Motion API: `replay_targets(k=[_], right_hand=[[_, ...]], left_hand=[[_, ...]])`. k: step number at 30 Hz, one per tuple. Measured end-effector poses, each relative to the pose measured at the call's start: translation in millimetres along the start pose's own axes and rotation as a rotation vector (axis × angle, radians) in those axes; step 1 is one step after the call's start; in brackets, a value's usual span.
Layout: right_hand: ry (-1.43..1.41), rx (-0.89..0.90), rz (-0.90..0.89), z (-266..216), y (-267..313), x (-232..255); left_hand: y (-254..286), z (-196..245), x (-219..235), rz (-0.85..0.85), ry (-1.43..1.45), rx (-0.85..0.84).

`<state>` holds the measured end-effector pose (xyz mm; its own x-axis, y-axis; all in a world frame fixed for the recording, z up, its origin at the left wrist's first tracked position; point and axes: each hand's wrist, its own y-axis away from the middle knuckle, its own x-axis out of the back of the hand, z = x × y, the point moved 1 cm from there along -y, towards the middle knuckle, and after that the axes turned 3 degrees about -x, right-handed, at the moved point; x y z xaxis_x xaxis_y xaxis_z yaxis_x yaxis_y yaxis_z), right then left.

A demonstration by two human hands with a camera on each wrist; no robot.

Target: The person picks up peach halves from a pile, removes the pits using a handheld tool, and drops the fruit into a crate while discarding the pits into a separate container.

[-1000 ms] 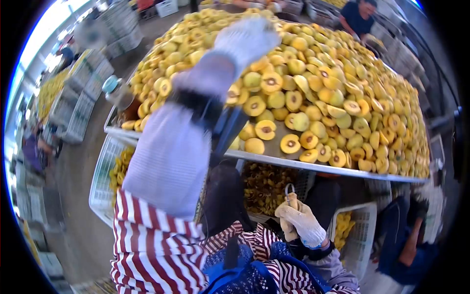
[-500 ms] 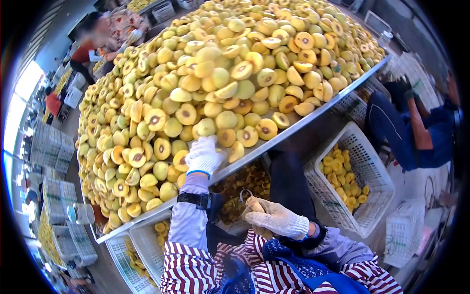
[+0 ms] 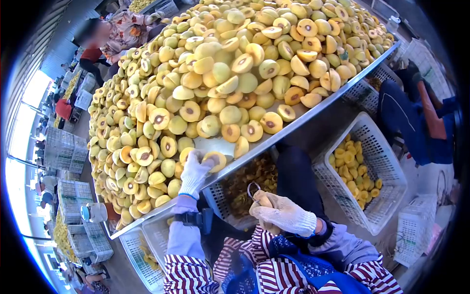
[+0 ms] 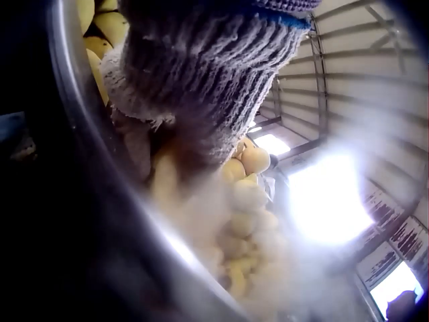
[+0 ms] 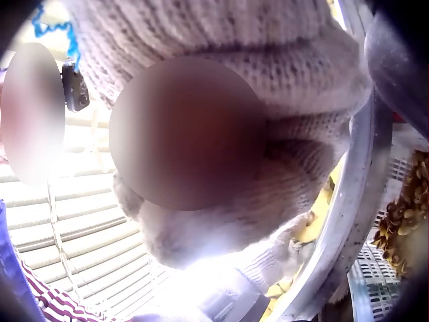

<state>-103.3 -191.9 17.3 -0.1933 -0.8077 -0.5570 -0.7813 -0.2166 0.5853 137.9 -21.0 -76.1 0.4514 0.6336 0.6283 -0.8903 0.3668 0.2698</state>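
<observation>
Head view: halved fruit (image 3: 159,118) heaps tray (image 3: 215,146), left hand (image 3: 194,175) apparently pinching half (image 3: 216,161), right hand (image 3: 286,215) gripping tool (image 3: 261,198)

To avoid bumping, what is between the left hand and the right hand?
The metal table edge and, lower, a crate with brown scraps; the head view shows this.

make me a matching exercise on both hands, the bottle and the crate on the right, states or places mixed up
1 left hand
2 right hand
3 bottle
4 crate on the right

a white, yellow fruit inside
b grips a tool with a metal loop
c blue lid, near the left corner of the fruit table
d holds a fruit half

Pairs: 1-d, 2-b, 3-c, 4-a
</observation>
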Motion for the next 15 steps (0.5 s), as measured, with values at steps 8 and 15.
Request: replay_targets(k=[8, 15], right_hand=[[0.095, 0.007, 0.02, 8.4, -4.4, -7.9], [0.388, 0.073, 0.06, 14.2, -13.3, -20.8]], left_hand=[[62.4, 23.3, -4.7, -0.059, 1.133, -0.007], [121.3, 60.0, -15.8, -0.246, 1.405, -0.029]])
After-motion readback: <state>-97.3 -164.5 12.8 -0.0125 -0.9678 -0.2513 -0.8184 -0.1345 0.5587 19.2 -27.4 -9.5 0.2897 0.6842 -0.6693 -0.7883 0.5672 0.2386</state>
